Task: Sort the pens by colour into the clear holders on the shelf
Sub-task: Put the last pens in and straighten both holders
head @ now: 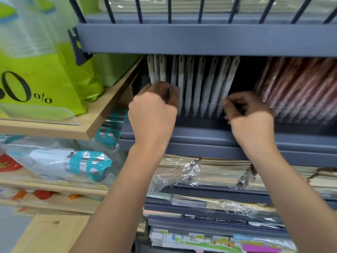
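Two hands are working at one row of white pens (198,88), and both are mine. The pens are standing tips down, close together, in a clear holder (200,115) on the blue-grey shelf (200,137).

My left hand (153,110) is curling over the left end of the row. Its fingers (164,92) are bent tightly and are lying against the first pens, covering their lower parts. My thumb is hidden behind the hand, so I cannot tell if I am really pinching a pen or only touching the pens.

My right hand (251,115) is curling at the right end of the same row. Its fingers (229,104) are bent close together, and the tips are touching the last white pen near the rim of the holder. If they are closing on this pen, I cannot tell; the view is blurred there.

Just beside my right hand, many red pens (299,92) are leaning in a second clear holder (300,121) on the same shelf. A dark gap is lying between the two groups.
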The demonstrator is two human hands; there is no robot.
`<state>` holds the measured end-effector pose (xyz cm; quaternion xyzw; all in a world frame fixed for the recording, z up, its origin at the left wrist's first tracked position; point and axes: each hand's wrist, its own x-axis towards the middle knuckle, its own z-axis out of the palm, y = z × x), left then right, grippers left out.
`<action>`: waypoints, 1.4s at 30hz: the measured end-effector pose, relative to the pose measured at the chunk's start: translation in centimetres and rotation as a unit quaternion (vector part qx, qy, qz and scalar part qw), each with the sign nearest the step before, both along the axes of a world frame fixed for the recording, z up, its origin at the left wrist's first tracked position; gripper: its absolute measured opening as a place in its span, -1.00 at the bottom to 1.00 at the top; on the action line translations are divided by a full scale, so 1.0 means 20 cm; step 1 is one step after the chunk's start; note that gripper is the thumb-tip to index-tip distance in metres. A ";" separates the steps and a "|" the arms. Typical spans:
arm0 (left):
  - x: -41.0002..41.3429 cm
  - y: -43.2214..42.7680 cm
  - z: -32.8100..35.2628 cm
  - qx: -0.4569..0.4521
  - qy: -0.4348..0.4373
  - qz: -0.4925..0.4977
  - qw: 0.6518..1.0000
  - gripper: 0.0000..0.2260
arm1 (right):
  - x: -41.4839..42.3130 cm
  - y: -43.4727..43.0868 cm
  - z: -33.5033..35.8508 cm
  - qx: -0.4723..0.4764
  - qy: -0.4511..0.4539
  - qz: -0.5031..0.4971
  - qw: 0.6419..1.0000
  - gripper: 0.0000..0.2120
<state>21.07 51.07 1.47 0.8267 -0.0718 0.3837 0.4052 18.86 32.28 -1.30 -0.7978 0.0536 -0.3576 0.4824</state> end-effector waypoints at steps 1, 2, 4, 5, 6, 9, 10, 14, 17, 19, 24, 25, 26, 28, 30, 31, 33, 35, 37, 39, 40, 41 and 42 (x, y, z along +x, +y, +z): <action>0.00 -0.01 0.00 -0.001 -0.005 0.004 1.000 -0.82 | 0.00 0.00 0.00 -0.001 0.001 0.001 1.000 -0.97; 0.01 -0.02 0.00 0.003 -0.012 0.013 1.000 -0.81 | -0.01 0.00 0.00 -0.003 0.000 0.002 1.000 -0.98; 0.02 -0.03 0.00 0.018 -0.021 0.039 0.999 -0.79 | -0.01 0.00 0.00 -0.003 -0.001 0.004 1.000 -0.98; 0.02 -0.04 0.00 0.018 -0.021 0.043 0.999 -0.79 | -0.01 0.00 0.00 -0.002 -0.002 0.005 1.000 -0.97; 0.03 -0.04 0.00 0.012 -0.019 0.039 0.999 -0.79 | -0.01 -0.01 0.00 -0.002 -0.002 0.005 1.000 -0.97; 0.04 -0.04 0.00 -0.013 -0.014 0.017 1.000 -0.80 | -0.01 -0.01 0.00 -0.007 0.000 0.006 1.000 -0.96; 0.04 -0.04 0.00 -0.015 -0.013 0.016 1.000 -0.81 | -0.01 -0.01 0.00 -0.008 0.000 0.008 1.000 -0.96; 0.05 -0.03 -0.01 -0.009 -0.009 -0.005 1.000 -0.79 | -0.01 -0.01 0.00 -0.002 0.003 0.014 1.000 -0.97; 0.05 -0.03 -0.02 -0.018 -0.005 -0.006 1.000 -0.79 | -0.01 -0.02 0.00 0.004 0.002 0.019 1.000 -0.95; 0.05 -0.03 -0.02 -0.025 -0.008 -0.002 1.000 -0.79 | -0.01 -0.01 0.01 0.007 0.000 0.022 1.000 -0.89; 0.04 -0.03 -0.03 -0.063 -0.004 0.002 0.998 -0.84 | -0.02 -0.01 0.01 0.011 0.000 0.025 1.000 -0.87; 0.04 -0.03 -0.03 -0.070 -0.001 0.003 0.998 -0.84 | -0.02 -0.01 0.01 0.013 0.000 0.025 1.000 -0.88; 0.04 -0.03 -0.03 -0.073 0.001 0.005 0.997 -0.84 | -0.02 -0.01 0.01 0.015 0.000 0.026 1.000 -0.88; 0.04 -0.03 -0.03 -0.073 0.004 0.009 0.997 -0.84 | -0.02 -0.01 0.02 0.016 0.001 0.028 0.999 -0.87; 0.03 -0.04 -0.03 -0.073 0.010 0.014 0.997 -0.82 | -0.02 -0.01 0.02 0.020 -0.003 0.030 0.999 -0.84; 0.03 -0.04 -0.03 -0.076 0.012 0.016 0.997 -0.82 | -0.02 -0.01 0.02 0.021 -0.005 0.031 0.999 -0.83; 0.03 -0.04 -0.03 -0.081 0.017 0.015 0.996 -0.81 | -0.02 -0.01 0.02 0.023 -0.004 0.031 0.999 -0.80; 0.03 -0.03 -0.02 -0.077 0.016 0.009 0.997 -0.81 | -0.02 -0.01 0.02 0.025 -0.003 0.032 0.999 -0.80; 0.05 -0.02 -0.02 -0.068 0.016 -0.010 0.998 -0.79 | -0.02 -0.01 0.02 0.024 -0.003 0.032 0.999 -0.80; 0.07 0.00 -0.01 -0.066 0.028 -0.027 0.997 -0.75 | -0.02 -0.01 0.02 0.023 -0.004 0.032 0.999 -0.81; 0.08 0.00 -0.01 -0.067 0.032 -0.032 0.997 -0.74 | -0.02 -0.01 0.02 0.022 -0.005 0.031 0.999 -0.81; 0.08 0.01 -0.01 -0.072 0.036 -0.038 0.996 -0.74 | -0.02 -0.01 0.02 0.021 -0.005 0.030 0.999 -0.81; 0.09 0.01 -0.01 -0.083 0.043 -0.043 0.995 -0.74 | -0.03 -0.01 0.02 0.020 -0.005 0.030 0.999 -0.80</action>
